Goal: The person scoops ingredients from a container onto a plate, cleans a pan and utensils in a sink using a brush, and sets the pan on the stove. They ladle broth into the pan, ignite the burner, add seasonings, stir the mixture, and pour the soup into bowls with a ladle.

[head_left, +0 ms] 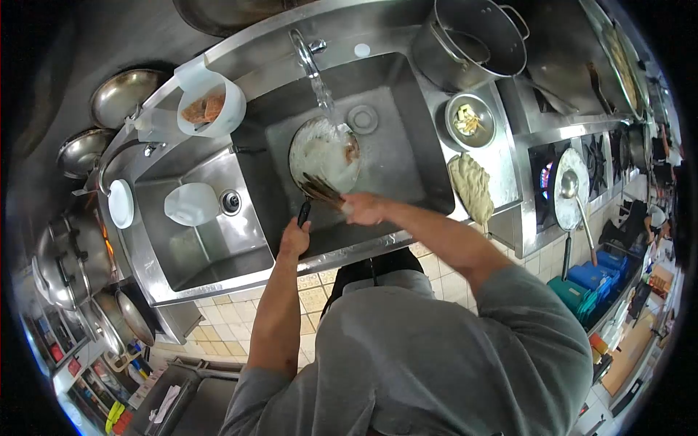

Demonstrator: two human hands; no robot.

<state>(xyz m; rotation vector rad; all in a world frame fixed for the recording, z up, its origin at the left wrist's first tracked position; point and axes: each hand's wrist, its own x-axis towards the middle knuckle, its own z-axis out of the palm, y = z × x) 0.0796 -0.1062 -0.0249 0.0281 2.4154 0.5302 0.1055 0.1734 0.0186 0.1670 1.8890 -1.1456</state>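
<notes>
- Location: the round metal pan (304, 154) sits in the deep sink basin (418, 156) under running water (323, 94) from the faucet (305, 54); cloudy water covers its inside. Whether its base lies flat cannot be confirmed.
- Left hand (295, 238): closed around the pan's dark handle (304, 214).
- Right hand (366, 209): gripping the bound end of a bamboo brush (320, 188), bristles at the pan's near rim.
- Handling, pan: judged rigid and hard to damage, moderately heavy, more so with water in it; wet metal likely slippery. The handle is the sound hold; the rim would be a poorer one.
- Handling, brush: judged light, with stiff but springy splints; best held at the bound end.
- Surface: stainless-steel counter (507, 182), wet-looking by the basin. On its right side: a stockpot (505, 40), a metal bowl (455, 138) of pale cut pieces and a crumpled cloth (471, 187).
- Left side: a smaller basin (161, 251) holds a translucent plastic jug (190, 204); a white plastic container (233, 109) holds orange-brown pieces.
- Room: commercial kitchen, tiled floor (218, 330); at right, a stove carries a wok (566, 212) with a ladle (569, 182) in it, flame visible alongside.
</notes>
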